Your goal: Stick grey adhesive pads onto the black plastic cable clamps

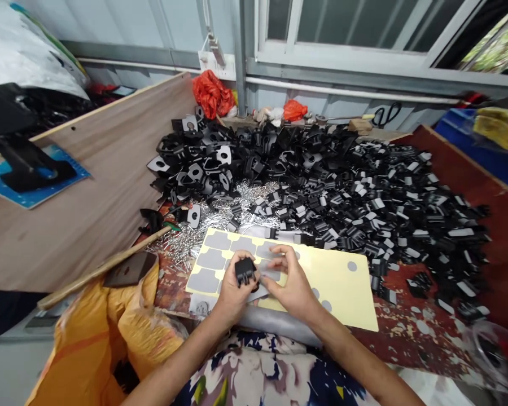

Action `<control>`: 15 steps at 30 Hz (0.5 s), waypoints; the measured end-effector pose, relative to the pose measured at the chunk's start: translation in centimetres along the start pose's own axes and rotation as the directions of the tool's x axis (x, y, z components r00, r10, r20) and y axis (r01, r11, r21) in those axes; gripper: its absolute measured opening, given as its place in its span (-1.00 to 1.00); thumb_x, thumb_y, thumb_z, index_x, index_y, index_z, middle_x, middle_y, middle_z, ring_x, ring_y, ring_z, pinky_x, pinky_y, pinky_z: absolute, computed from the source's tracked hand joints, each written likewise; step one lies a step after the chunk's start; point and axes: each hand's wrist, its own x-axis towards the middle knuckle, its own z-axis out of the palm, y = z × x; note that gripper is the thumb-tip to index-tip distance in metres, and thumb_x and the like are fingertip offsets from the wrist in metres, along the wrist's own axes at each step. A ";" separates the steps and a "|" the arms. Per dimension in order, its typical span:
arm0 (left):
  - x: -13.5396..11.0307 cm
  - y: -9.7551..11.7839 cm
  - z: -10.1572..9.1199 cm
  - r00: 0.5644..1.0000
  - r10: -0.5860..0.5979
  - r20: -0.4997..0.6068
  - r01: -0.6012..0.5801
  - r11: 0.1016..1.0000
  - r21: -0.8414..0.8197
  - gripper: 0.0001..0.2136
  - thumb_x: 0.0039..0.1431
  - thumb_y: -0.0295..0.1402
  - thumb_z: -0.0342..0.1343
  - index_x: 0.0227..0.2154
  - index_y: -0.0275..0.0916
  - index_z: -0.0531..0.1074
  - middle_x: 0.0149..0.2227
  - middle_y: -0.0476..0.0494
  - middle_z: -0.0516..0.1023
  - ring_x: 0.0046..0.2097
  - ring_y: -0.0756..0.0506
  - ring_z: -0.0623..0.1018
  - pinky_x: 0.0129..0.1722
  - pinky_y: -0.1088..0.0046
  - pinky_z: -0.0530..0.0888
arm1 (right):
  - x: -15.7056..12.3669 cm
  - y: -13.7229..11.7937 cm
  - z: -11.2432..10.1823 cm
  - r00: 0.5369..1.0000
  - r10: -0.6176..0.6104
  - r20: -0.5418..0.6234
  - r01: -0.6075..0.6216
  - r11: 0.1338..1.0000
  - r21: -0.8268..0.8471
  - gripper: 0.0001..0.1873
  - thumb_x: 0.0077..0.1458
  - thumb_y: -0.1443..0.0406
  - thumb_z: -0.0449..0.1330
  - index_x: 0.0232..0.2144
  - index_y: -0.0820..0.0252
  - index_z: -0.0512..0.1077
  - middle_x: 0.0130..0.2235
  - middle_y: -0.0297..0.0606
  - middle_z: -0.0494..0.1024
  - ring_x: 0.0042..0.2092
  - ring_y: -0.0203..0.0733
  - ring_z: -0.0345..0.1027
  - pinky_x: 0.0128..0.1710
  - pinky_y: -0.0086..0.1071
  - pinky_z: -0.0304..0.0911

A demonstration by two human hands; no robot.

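Observation:
My left hand (232, 296) is closed around a small black plastic part (245, 272), its ridged side facing up. Just to the right, my right hand (298, 288) has its thumb and fingers apart, the thumb tip close to the held part. Whether that thumb touches it, I cannot tell. Beneath both hands lies a yellow backing sheet (342, 290) with several grey stickers (211, 259) on its left side. A few round grey dots (352, 266) are on its right side.
Behind the sheet, small black parts with grey pads (376, 203) spread rightward. Larger black pieces (220, 155) are heaped at back left, beside loose silver pins (186, 239). A wooden stick (105, 265) and wooden board (122, 146) flank the left; scissors (387, 114) lie at the back.

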 end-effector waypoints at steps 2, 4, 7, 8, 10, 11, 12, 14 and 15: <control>-0.2 0.2 -0.4 0.997 -0.027 0.078 0.024 0.999 0.029 -0.53 0.03 -0.21 0.43 -0.12 -0.14 0.28 -0.33 0.06 0.37 -0.47 0.07 0.32 -0.57 0.63 0.30 | 0.2 0.1 -0.1 0.971 0.180 0.159 -0.214 0.947 0.238 -0.41 -0.07 0.27 0.42 -0.02 0.00 0.28 -0.11 -0.31 0.53 -0.29 -0.25 0.44 -0.19 -0.28 0.44; -0.4 0.4 -0.6 0.982 -0.074 0.175 0.065 0.996 0.056 -0.51 0.07 -0.15 0.40 -0.05 -0.10 0.27 -0.32 0.06 0.35 -0.48 0.06 0.29 -0.60 0.60 0.27 | 0.2 0.2 -0.1 0.930 0.232 0.284 -0.329 0.871 0.366 -0.42 -0.10 0.25 0.41 -0.04 0.01 0.28 -0.28 -0.44 0.50 -0.41 -0.31 0.35 -0.34 -0.39 0.34; -1.0 0.2 -0.9 0.941 -0.103 0.323 0.037 0.978 0.207 -0.48 0.04 -0.21 0.42 0.00 -0.05 0.29 -0.28 0.04 0.39 -0.44 0.02 0.32 -0.51 0.52 0.31 | 0.6 0.1 -0.6 0.930 0.224 0.291 -0.320 0.884 0.342 -0.60 0.00 0.16 0.37 -0.13 0.02 0.34 -0.45 -0.50 0.44 -0.48 -0.27 0.34 -0.40 -0.37 0.31; -1.0 0.0 -1.1 0.921 -0.111 0.373 0.005 0.962 0.274 -0.51 0.00 -0.28 0.42 -0.04 -0.04 0.33 -0.27 0.03 0.41 -0.42 0.00 0.33 -0.46 0.49 0.30 | 1.1 0.0 -1.1 0.931 0.216 0.295 -0.305 0.903 0.303 -0.66 0.05 0.11 0.35 -0.17 0.03 0.37 -0.49 -0.48 0.44 -0.49 -0.23 0.35 -0.40 -0.32 0.32; -0.7 -0.2 -1.8 0.882 -0.178 0.436 -0.001 0.925 0.381 -0.58 -0.08 -0.39 0.41 -0.17 -0.04 0.38 -0.32 0.03 0.40 -0.41 -0.02 0.32 -0.44 0.45 0.26 | 2.9 -0.6 -2.6 0.928 0.187 0.322 -0.261 0.943 0.205 -0.73 0.12 0.06 0.33 -0.25 0.08 0.46 -0.53 -0.39 0.48 -0.48 -0.14 0.39 -0.39 -0.24 0.35; -0.1 0.1 -2.2 0.871 -0.226 0.436 0.031 0.911 0.411 -0.60 -0.13 -0.41 0.41 -0.23 -0.04 0.39 -0.36 0.04 0.38 -0.42 -0.03 0.32 -0.45 0.44 0.24 | 4.3 -1.0 -3.7 0.930 0.168 0.326 -0.231 0.959 0.165 -0.74 0.14 0.06 0.33 -0.29 0.10 0.51 -0.49 -0.32 0.53 -0.44 -0.10 0.43 -0.35 -0.21 0.37; 0.7 1.0 -2.6 0.867 -0.276 0.414 0.080 0.899 0.431 -0.60 -0.15 -0.41 0.41 -0.24 -0.03 0.39 -0.39 0.04 0.36 -0.43 -0.04 0.33 -0.47 0.43 0.24 | 6.0 -1.3 -4.8 0.942 0.140 0.306 -0.181 0.978 0.108 -0.77 0.16 0.09 0.32 -0.30 0.11 0.54 -0.43 -0.27 0.58 -0.37 -0.08 0.45 -0.29 -0.18 0.39; 3.2 4.8 -3.2 0.900 -0.307 0.311 0.159 0.893 0.422 -0.50 -0.13 -0.37 0.42 -0.09 0.04 0.41 -0.34 0.01 0.43 -0.41 -0.09 0.44 -0.47 0.39 0.36 | 10.3 -1.9 -7.1 0.980 0.049 0.192 -0.033 0.996 -0.087 -0.88 0.19 0.19 0.30 -0.29 0.09 0.57 -0.25 -0.22 0.62 -0.20 -0.05 0.47 -0.13 -0.15 0.39; 4.7 7.6 -3.4 0.932 -0.260 0.251 0.146 0.905 0.399 -0.37 -0.06 -0.33 0.43 0.09 0.10 0.36 -0.25 -0.04 0.50 -0.37 -0.13 0.52 -0.42 0.34 0.46 | 12.7 -2.0 -8.0 0.994 -0.042 0.097 0.068 0.955 -0.287 -0.91 0.21 0.24 0.26 -0.27 0.08 0.58 -0.19 -0.21 0.62 -0.13 -0.04 0.46 -0.07 -0.14 0.38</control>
